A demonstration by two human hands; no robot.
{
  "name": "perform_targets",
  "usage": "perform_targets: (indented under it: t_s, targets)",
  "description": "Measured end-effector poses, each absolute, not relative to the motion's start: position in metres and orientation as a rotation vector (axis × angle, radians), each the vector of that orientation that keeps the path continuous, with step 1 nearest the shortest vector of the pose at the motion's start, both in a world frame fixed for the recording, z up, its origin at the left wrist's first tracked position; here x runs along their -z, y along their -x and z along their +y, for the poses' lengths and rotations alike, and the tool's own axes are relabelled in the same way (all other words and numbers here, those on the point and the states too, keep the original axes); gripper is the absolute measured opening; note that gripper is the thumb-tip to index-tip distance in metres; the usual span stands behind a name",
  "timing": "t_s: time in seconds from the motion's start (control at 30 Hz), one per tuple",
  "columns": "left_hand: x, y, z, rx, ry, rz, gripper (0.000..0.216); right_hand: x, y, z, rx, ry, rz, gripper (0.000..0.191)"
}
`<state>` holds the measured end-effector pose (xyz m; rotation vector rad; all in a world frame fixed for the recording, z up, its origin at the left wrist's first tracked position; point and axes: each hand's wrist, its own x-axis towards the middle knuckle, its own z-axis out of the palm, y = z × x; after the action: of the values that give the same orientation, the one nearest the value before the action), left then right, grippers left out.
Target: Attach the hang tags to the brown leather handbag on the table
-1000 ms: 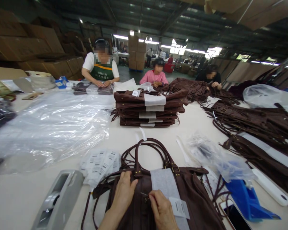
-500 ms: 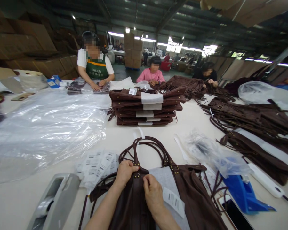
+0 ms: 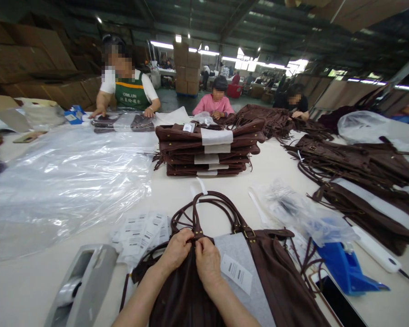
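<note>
Room: It was a large, dim hall, with cardboard boxes point(image 3: 30, 50) piled at the left and lamps far behind.
Table: We saw a pale table point(image 3: 163, 195), with a clear plastic sheet point(image 3: 68, 172) spread over its left part.
Bag: The dark brown bag point(image 3: 189, 295) lay at the near edge of the table, directly before us, its handles point(image 3: 196, 218) pointing away.
Left hand: Our left hand point(image 3: 178, 249) had bent fingers and seemed to pinch the bag at the foot of a handle.
Right hand: Our right hand point(image 3: 207, 263) was just beside it, its fingertips drawn together and, as it seemed, gripping the same spot.
Change: One second earlier, the right hand was lower, at a small metal piece on the front, and the left lay flatter; now both met at the top.
Meaning: We judged that the work had passed from the front of the bag to its upper edge.
Paper: A grey paper band point(image 3: 233, 247) lay across the bag, with a white label point(image 3: 236, 274) upon it.
Nearby: A grey tape holder point(image 3: 98, 277) stood at the left; a blue tape holder point(image 3: 347, 270) and a phone point(image 3: 339, 299) were at the right.
Beyond: A pile of bags point(image 3: 180, 147) stood behind the handles, and a co-worker in a green apron point(image 3: 132, 97) was across the table.
</note>
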<state>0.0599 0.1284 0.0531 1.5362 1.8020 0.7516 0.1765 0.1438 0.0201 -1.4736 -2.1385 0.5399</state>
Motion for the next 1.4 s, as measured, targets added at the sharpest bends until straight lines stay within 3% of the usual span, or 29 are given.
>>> perform_targets:
  t_s: [0.3, 0.5, 0.83, 1.03, 1.3, 1.4]
  targets:
    - [-0.051, -0.066, 0.124, -0.414, -1.718, 2.048, 0.017, -0.06, -0.222, 0.141, -0.536, 1.179, -2.356, 0.027]
    - [-0.057, -0.068, 0.119, -0.329, -1.734, 2.112, 0.02, -0.048, -0.276, 0.135, -0.547, 1.256, -2.343, 0.033]
    - [-0.061, -0.068, 0.112, -0.274, -1.767, 2.167, 0.023, -0.04, -0.272, 0.115, -0.435, 1.102, -2.551, 0.041]
    - [-0.063, -0.068, 0.111, -0.272, -1.75, 2.175, 0.021, -0.042, -0.275, 0.122, -0.351, 0.957, -2.675, 0.026]
    - [-0.071, -0.062, 0.102, -0.218, -1.753, 2.248, 0.013, -0.057, -0.275, 0.146, -0.685, 1.06, -2.417, 0.021]
    - [-0.073, -0.062, 0.098, -0.214, -1.752, 2.271, 0.012, -0.065, -0.277, 0.146, -0.503, 1.057, -2.516, 0.023]
